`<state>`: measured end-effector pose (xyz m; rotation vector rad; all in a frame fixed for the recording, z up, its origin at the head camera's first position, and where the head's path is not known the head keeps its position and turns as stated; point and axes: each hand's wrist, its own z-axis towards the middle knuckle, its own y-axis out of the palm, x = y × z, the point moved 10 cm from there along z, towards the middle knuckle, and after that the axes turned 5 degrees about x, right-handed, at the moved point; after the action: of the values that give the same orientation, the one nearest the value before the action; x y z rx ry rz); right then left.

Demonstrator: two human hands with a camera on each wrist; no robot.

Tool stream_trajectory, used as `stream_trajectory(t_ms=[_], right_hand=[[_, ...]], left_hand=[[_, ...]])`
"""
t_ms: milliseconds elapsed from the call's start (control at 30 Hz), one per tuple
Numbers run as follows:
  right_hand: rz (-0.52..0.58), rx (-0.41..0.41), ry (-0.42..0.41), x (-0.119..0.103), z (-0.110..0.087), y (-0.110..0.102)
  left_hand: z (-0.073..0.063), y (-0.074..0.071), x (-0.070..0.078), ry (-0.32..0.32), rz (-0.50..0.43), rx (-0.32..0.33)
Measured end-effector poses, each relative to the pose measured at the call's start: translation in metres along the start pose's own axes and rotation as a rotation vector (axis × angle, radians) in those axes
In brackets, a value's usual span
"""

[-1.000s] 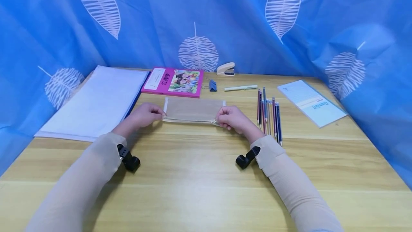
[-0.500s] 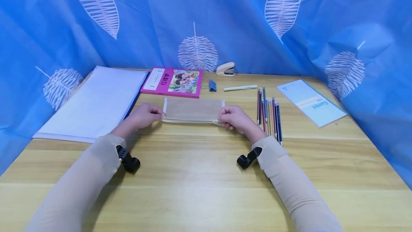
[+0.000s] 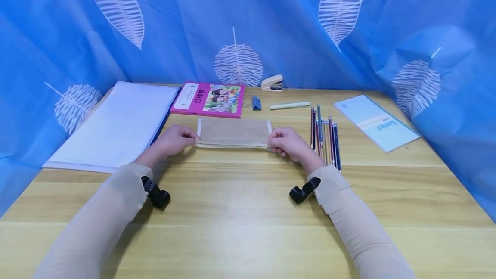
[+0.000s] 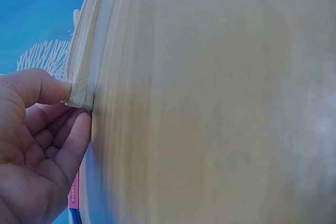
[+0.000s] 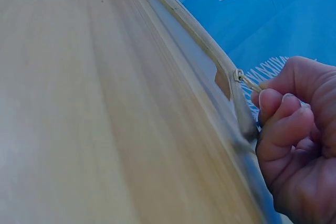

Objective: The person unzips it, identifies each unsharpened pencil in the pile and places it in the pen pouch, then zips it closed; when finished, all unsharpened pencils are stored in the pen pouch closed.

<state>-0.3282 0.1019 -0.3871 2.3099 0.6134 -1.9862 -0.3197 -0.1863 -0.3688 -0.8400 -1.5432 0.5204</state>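
Note:
A flat tan zippered pouch with pale side edges lies at the middle of the table, its zipper edge toward me. My left hand pinches the pouch's near left corner; in the left wrist view the thumb presses on the zipper tape's end. At the other end, my right hand holds the zipper pull between thumb and curled fingers. The slider sits near the right end of the zipper. Under the pouch's edge the right wrist view shows its pale near side.
Several pencils lie just right of my right hand. Behind the pouch are a pink book, a blue binder clip, a pale pen and a stapler. White paper sheets lie left, a light-blue notepad right.
My right hand has slid a little to the right along the pouch's near edge, drawing the zipper pull with it. My left hand and the pouch have stayed in place.

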Motion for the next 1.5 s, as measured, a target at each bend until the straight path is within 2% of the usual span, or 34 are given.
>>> stream_trajectory(t_ms=[200, 433, 767, 1033, 1333, 1500], right_hand=[[-0.01, 0.01, 0.026, 0.004, -0.002, -0.007], [-0.021, 0.01, 0.021, 0.006, -0.004, -0.017], [-0.041, -0.007, -0.006, 0.004, -0.011, -0.021], [-0.061, 0.027, 0.005, 0.008, -0.016, -0.032], [-0.033, 0.058, 0.019, 0.015, -0.013, -0.03], [-0.034, 0.075, 0.014, 0.014, -0.015, -0.029]], left_hand=[[-0.003, -0.002, -0.003, -0.03, 0.009, 0.001], [-0.001, 0.0, 0.001, -0.013, 0.004, -0.002], [-0.002, -0.001, -0.002, -0.023, 0.016, 0.001], [0.0, 0.003, 0.0, 0.0, 0.005, 0.003], [-0.002, 0.003, 0.002, -0.016, 0.009, -0.008], [-0.004, 0.004, 0.007, 0.001, 0.004, -0.021]])
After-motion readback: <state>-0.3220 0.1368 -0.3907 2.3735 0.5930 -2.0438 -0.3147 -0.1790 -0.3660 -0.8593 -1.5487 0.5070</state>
